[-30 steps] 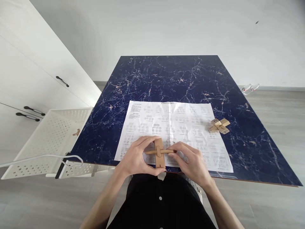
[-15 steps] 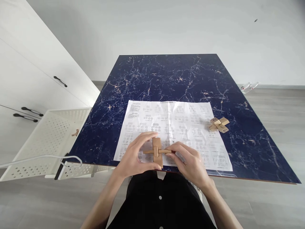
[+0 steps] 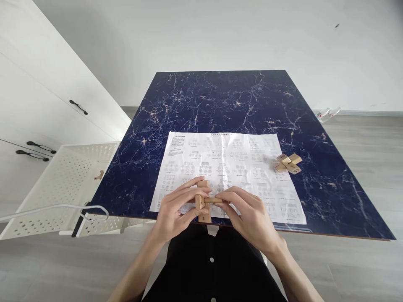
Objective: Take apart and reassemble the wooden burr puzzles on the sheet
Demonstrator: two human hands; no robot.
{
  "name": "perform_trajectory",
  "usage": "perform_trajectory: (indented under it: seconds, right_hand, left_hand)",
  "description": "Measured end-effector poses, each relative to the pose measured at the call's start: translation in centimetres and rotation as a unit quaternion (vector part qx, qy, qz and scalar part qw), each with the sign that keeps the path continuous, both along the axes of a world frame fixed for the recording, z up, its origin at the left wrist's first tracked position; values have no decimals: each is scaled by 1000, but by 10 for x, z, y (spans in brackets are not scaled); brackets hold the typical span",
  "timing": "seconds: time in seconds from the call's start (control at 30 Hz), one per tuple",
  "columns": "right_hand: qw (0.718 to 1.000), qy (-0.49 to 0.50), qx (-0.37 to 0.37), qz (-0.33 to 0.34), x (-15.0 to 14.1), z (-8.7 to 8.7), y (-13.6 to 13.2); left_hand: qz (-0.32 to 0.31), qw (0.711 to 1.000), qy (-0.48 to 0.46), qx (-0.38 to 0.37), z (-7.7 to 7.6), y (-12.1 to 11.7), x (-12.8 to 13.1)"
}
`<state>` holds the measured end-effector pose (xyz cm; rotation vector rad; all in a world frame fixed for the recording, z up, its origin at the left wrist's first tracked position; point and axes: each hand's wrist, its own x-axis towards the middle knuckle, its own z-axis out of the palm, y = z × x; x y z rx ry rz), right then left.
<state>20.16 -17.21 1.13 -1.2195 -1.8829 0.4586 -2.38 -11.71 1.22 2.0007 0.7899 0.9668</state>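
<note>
Between my hands is a cross-shaped wooden puzzle [image 3: 204, 216] of interlocking blocks, held over the near edge of a printed sheet [image 3: 242, 176]. My left hand [image 3: 174, 209] grips it from the left, thumb and fingers closed around the middle block, which carries a number. My right hand [image 3: 248, 209] pinches the narrow piece that sticks out to the right. Part of the puzzle is hidden behind my left fingers. A second wooden puzzle [image 3: 288, 163], crossed and marked with numbers, rests by the sheet's right edge.
The dark blue marbled table [image 3: 214, 105] has its near edge at my body. Left of it stands a white perforated basket [image 3: 59, 176] with a small wooden piece [image 3: 99, 175] inside. A white cable [image 3: 63, 206] crosses the basket. Clear bottles [image 3: 329, 114] are on the floor at right.
The wooden puzzle has been turned, so a numbered block end now faces up. My left fingers have closed in from its outer ends to its middle; my right hand keeps its pinch.
</note>
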Motion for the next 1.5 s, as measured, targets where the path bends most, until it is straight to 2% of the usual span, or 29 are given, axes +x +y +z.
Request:
perform_trajectory:
  seconds: [0.17,0.27,0.4,0.53,0.73,1.03,1.1,1.2,1.27,1.33,1.43,1.5]
  right_hand:
    - [999,26,-33,16,-1,7,-1]
    - [998,46,-35,28,-2,16,-2]
    - [997,65,-28,22,-2,27,-2]
    - [998,58,-14,11,-3,28,-2]
    - [1000,27,15,-5,-7,21,-2]
    - [998,52,35,11,-7,24,-5]
    - [998,64,13,1,-7,24,-4]
    - [990,121,-72,-10,-7,22,-2]
    - [975,167,-145,2,-10,20,0]
    - [947,221,-228,48,-16,18,3]
    - [861,346,-345,139,-25,15,7]
    - [805,422,-388,153,-28,14,9]
  left_hand:
    - [4,998,-22,-51,6,3,-4]
    - [-31,995,-37,-85,9,9,-11]
    - [-63,992,-1,-109,15,12,-16]
    - [-40,996,3,-81,18,10,-13]
    - [-19,998,-15,-64,10,12,-15]
    - [-37,998,-45,-26,11,14,-17]
    - [-32,997,-64,-28,6,12,-16]
    - [2,989,-135,-57,-5,6,-14]
    - [34,974,-200,-99,-12,2,-11]
    - [48,956,-256,-133,-16,-1,-5]
    - [30,942,-293,-163,-19,-3,2]
    - [9,943,-284,-176,-20,-2,4]
